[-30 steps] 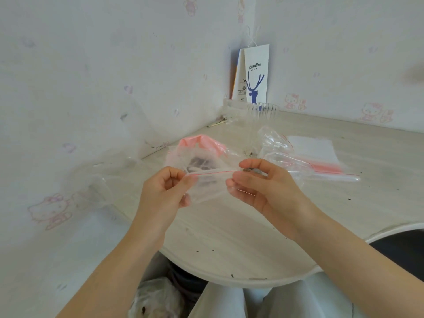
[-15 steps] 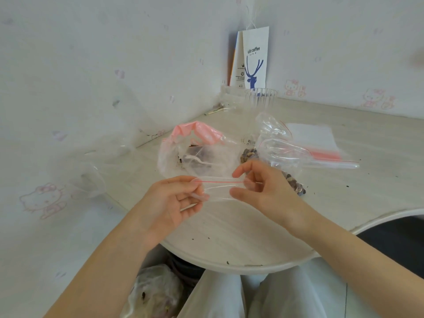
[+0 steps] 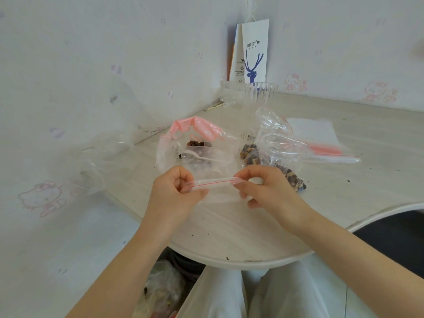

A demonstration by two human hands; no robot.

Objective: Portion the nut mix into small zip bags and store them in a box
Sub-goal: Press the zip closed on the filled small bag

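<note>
A small clear zip bag (image 3: pixel 216 188) with a red seal line hangs between my hands above the table's front. My left hand (image 3: pixel 175 195) pinches its left top corner and my right hand (image 3: pixel 266 189) pinches the right top corner. The bag looks empty. Behind it stands a large clear bag with a pink rim (image 3: pixel 195 145) holding dark nut mix and a white plastic spoon (image 3: pixel 202 158). To the right lies a filled zip bag of nuts (image 3: pixel 282 166).
A pile of flat zip bags (image 3: pixel 319 138) and a clear scoop (image 3: pixel 305 150) lie at the right. A clear cup (image 3: pixel 260 91) and a white coffee paper bag (image 3: pixel 251 53) stand in the corner. Crumbs dot the round table (image 3: pixel 229 237). A bag of rubbish (image 3: pixel 163 292) sits below.
Both hands came down and toward me with the small zip bag, from in front of the pink-rimmed bag to just above the table's front. They still pinch its top corners.
</note>
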